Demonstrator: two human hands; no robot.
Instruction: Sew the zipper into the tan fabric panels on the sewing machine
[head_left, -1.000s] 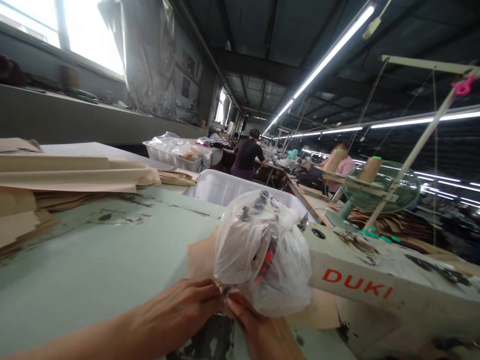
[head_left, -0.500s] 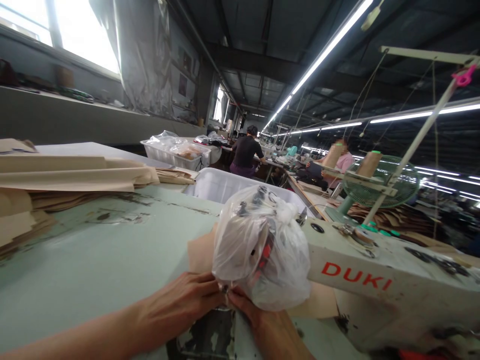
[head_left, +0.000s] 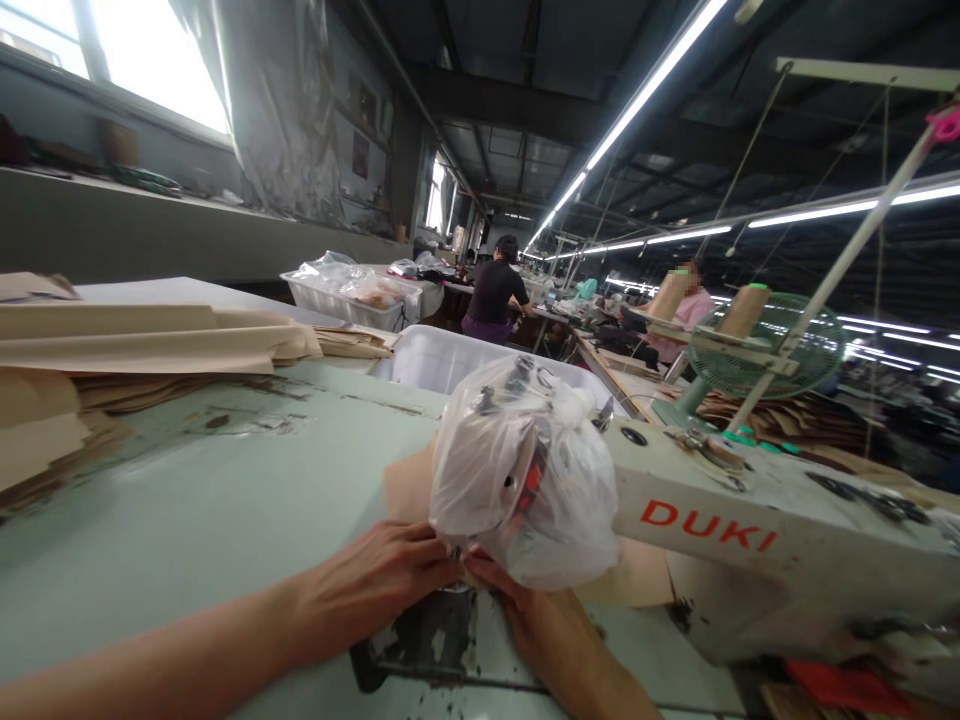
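Note:
A sewing machine (head_left: 705, 530) marked "DUKI" has its head wrapped in a translucent plastic bag (head_left: 559, 500). Flat under the head lies a tan piece of fabric-like material (head_left: 409, 483), showing on both sides of the bag. My left hand (head_left: 401, 565) comes in from the left, its bent fingers closed on the material beside the needle area. From the lower right, my right hand (head_left: 517, 595) meets it there, thumb and fingers pinched at the material's near edge. Both sets of fingertips nearly touch, partly hidden by the bag. Just below is a worn dark metal plate (head_left: 431, 635).
Tan pieces (head_left: 150, 340) are stacked on the left of the pale green table (head_left: 247, 480). A white plastic bin (head_left: 442, 358) stands behind the machine. Thread cones (head_left: 745, 310) and a green fan (head_left: 806, 345) are at right. Two people sit farther back, one in black (head_left: 495, 295).
The camera view has shifted slightly, so more of the dark plate shows. Both hands keep their place at the needle area, with only small finger movement.

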